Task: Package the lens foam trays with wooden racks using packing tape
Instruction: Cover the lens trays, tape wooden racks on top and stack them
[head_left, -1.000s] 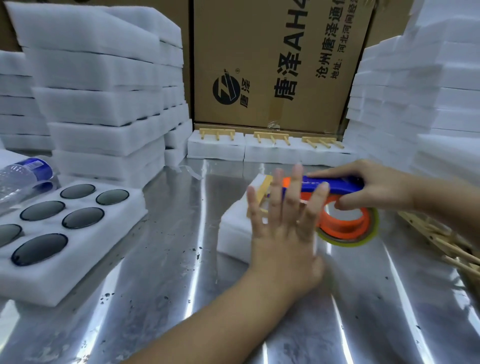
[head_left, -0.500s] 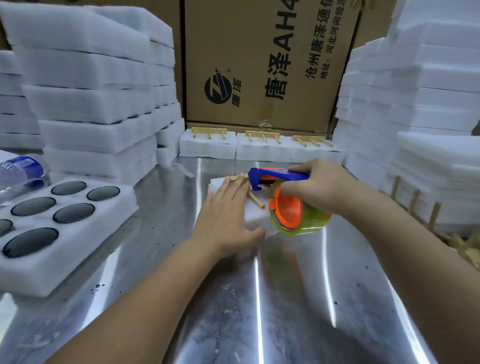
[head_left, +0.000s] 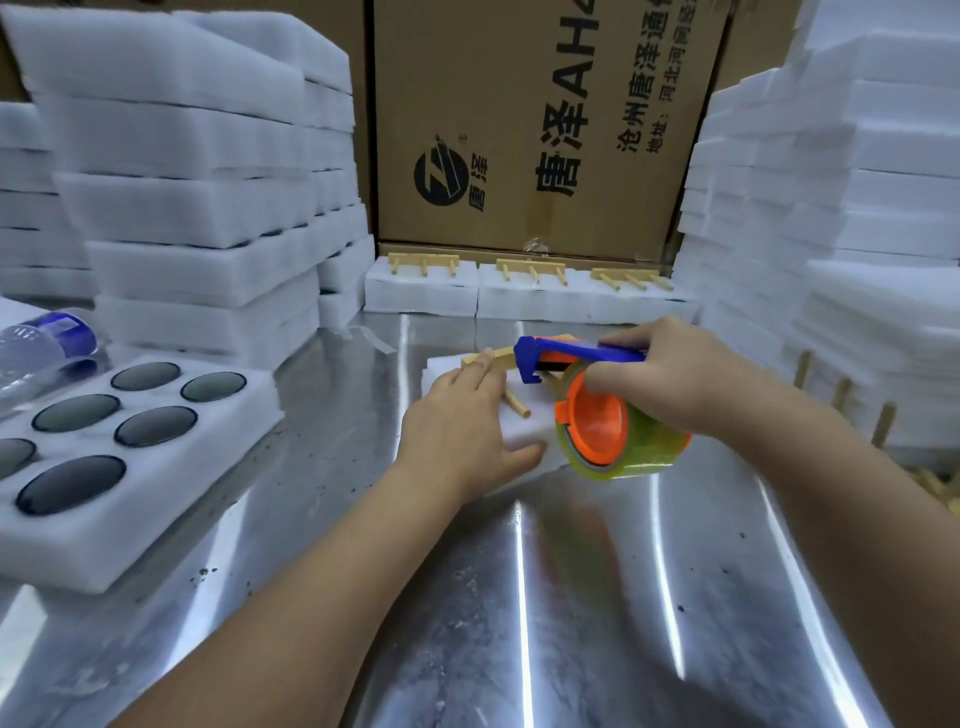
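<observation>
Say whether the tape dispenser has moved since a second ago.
Yes. The tape dispenser has shifted slightly left toward the foam tray, and its orange hub now faces left.

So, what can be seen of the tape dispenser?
The tape dispenser looks plastic: a blue bar with a hooked front end on top, an orange hub below, and a roll of yellowish clear tape around the hub. It is tilted, its hub facing left. The right hand grips it from above. It hangs over the right side of the foam tray, the hook close to the wooden rack.
</observation>
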